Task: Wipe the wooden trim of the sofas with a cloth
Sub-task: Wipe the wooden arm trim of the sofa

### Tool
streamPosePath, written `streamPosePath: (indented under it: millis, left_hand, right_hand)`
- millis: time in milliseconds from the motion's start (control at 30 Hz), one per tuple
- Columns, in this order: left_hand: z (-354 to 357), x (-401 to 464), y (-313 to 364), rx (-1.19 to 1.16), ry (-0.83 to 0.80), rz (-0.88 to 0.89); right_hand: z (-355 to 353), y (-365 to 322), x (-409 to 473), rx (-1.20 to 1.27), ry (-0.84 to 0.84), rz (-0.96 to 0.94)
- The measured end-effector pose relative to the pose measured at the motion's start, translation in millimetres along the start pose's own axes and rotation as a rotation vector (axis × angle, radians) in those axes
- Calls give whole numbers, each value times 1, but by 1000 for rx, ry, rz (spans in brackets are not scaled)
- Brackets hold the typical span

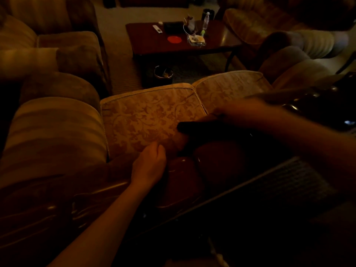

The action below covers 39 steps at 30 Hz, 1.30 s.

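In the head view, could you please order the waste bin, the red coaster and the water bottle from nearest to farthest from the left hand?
From the left hand:
1. Waste bin, on the floor beyond the cushion.
2. Red coaster, mid coffee table.
3. Water bottle, at the table's far edge.

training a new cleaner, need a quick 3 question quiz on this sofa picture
1. True or false: the left hand rests on the glossy wooden trim at the sofa's back.
2. What lies on the coffee table? A) red disc B) blue bowl C) folded towel
3. Fill in: the right hand is too ______ to tell its grip.

Key: 1 true; 2 A, the red disc; 3 blurred.
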<state>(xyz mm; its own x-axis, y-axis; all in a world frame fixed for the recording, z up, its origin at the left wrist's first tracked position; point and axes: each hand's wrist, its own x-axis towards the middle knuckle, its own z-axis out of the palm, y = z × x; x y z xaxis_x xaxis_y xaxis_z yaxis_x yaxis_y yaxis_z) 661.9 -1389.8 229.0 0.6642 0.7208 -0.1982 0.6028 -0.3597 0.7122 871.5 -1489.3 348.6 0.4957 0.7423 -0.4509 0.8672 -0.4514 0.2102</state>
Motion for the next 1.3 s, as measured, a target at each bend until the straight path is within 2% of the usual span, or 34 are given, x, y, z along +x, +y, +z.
streamPosePath:
  millis: [100, 133, 200, 267, 333, 433, 500, 567, 700, 833, 900, 1000, 1067, 1133, 1200, 1300]
  left_hand:
    - [0, 1, -1, -30, -11, 13]
    - [-1, 1, -1, -31, -18, 17]
    - [-2, 1, -1, -30, -51, 22]
    - [-4, 0, -1, -27, -95, 17]
    - [-5, 0, 0, -14, -125, 6]
    - [-7, 3, -2, -102, -140, -28]
    - [-10, 4, -3, -232, -122, -35]
    - [-11, 2, -3, -314, -121, -3]
    - [-9, -7, 1, -271, -172, 237]
    - [-5, -2, 29, -303, -245, 491]
    - [6, 0, 41, -303, -277, 568]
    - [21, -3, 36, -277, -289, 629]
    - [24, -6, 33, -235, -262, 745]
    - [26, -4, 32, -255, -279, 760]
    - [26, -1, 32, -303, -294, 721]
    - [25, -2, 31, -343, -273, 658]
  right_hand:
    - [-11, 68, -11, 63, -47, 210]
    - [-5, 72, -12, 152, -40, 214]
    - [5, 51, -10, 225, -9, 154]
    - [15, -4, -12, 131, 30, 124]
    - [37, -77, -21, 31, 176, 85]
    - [70, -143, -38, 110, 489, 65]
    - [95, -141, -58, 181, 708, 117]
    - [121, -135, -87, 153, 823, 183]
    - [142, -105, -103, 184, 1043, 397]
    - [105, -60, -77, 588, 1337, 821]
    - [99, -59, -71, 762, 1472, 935]
    - [121, -124, -64, 853, 1502, 978]
    - [140, -192, -57, 860, 1430, 892]
    - [152, -235, -51, 858, 1364, 853]
    - [150, -226, -47, 848, 1378, 892]
    - [121, -157, -47, 814, 1457, 978]
